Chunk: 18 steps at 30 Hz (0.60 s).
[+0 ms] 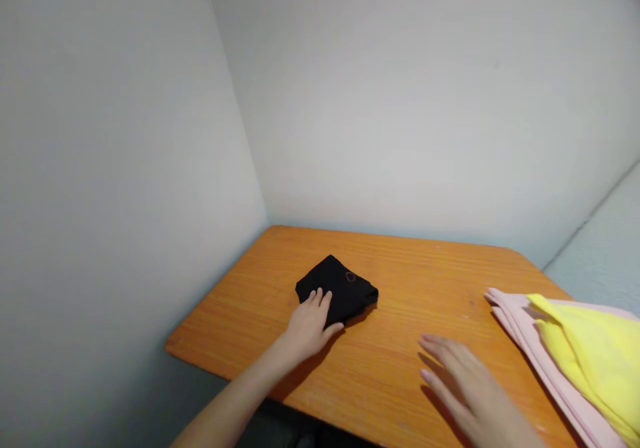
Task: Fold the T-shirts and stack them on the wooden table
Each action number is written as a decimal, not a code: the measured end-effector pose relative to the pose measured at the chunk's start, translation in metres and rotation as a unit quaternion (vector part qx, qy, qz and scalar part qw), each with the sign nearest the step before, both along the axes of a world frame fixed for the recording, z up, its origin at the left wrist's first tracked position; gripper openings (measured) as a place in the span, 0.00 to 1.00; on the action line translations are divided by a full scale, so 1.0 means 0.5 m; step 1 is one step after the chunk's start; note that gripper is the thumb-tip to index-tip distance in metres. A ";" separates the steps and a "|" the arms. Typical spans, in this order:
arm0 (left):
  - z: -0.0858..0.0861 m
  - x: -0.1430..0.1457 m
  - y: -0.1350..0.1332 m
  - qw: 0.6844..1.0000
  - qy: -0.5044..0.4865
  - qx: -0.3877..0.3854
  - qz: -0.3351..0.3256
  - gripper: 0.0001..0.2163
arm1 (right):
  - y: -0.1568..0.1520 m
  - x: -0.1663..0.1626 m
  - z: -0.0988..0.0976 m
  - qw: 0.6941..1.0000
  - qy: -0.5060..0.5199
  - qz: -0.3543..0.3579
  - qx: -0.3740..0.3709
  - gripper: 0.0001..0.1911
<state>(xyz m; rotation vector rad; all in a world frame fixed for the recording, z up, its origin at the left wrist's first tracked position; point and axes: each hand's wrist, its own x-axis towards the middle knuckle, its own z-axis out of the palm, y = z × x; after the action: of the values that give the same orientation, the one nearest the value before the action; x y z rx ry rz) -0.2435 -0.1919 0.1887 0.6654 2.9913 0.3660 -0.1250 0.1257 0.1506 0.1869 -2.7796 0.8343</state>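
Observation:
A small folded black cloth [343,287] with a faint round mark on it lies near the middle of an orange wooden table [425,281]. My left hand [309,325] rests flat with its fingertips on the near edge of the black cloth, fingers stretched out. My right hand [467,381] hovers low over the bare tabletop to the right, fingers spread and holding nothing. It is a short way left of a pile of clothes.
A pile of pink cloth [537,348] with a yellow garment [595,355] on top lies at the table's right edge. White walls meet in a corner behind the table. The table's left and near edges drop off close to my arms.

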 end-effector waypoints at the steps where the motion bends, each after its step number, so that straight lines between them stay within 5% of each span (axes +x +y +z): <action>1: 0.003 0.025 0.015 1.000 0.003 0.008 0.010 0.33 | -0.039 -0.005 -0.001 1.000 -0.011 0.006 -0.015 0.23; 4: 0.020 0.095 0.052 0.994 -0.045 0.096 0.015 0.26 | -0.122 -0.016 0.012 0.997 -0.030 0.003 -0.064 0.19; 8: 0.010 0.167 0.069 0.959 -0.123 0.254 0.021 0.20 | -0.149 -0.012 0.025 0.996 -0.028 0.001 -0.087 0.15; 13: -0.009 0.169 0.005 0.912 -0.081 0.381 0.126 0.20 | -0.085 0.006 0.036 0.994 -0.024 -0.004 -0.108 0.17; 18: 0.082 0.176 -0.082 0.919 0.063 0.373 0.114 0.14 | 0.031 0.076 0.114 0.989 0.023 -0.063 -0.129 0.18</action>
<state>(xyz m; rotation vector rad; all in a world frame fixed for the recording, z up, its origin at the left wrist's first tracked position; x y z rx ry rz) -0.1556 -0.2331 0.2298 0.3625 2.9907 1.5776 -0.0871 0.1411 0.2078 -0.0156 -2.5777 1.1282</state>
